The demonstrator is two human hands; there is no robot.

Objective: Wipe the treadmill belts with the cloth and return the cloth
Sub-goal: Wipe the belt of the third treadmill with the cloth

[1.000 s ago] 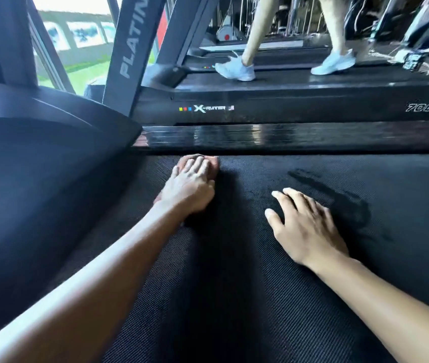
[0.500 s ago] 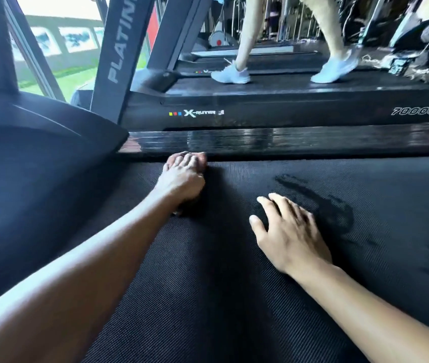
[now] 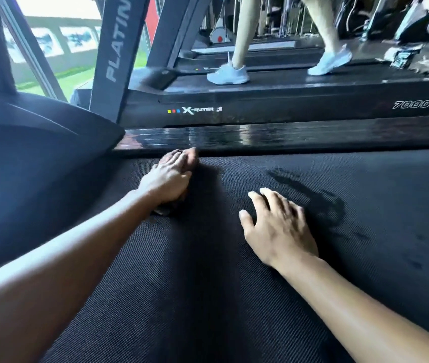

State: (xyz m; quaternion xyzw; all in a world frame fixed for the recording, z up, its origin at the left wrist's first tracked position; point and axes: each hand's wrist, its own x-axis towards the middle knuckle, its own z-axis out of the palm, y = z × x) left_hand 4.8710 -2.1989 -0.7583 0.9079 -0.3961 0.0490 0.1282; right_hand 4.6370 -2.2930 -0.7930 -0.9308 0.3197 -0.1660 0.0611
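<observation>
The black textured treadmill belt (image 3: 208,284) fills the lower view. My left hand (image 3: 167,179) lies with fingers together on a reddish cloth (image 3: 191,156) and presses it onto the belt at its far edge, right against the glossy side rail (image 3: 286,134). Only small bits of the cloth show, past the fingertips and under the wrist. My right hand (image 3: 278,229) rests flat on the belt with fingers spread, holding nothing. A dark damp streak (image 3: 312,195) marks the belt just beyond it.
The curved dark motor cover (image 3: 38,153) rises at the left. Beyond the rail stands a second treadmill (image 3: 286,100), where a person in pale shoes (image 3: 227,74) walks. Its grey upright (image 3: 116,48) leans up at the back left.
My left hand has slid the cloth away from me, up to the side rail. My right hand has stayed flat on the belt at about the same spot.
</observation>
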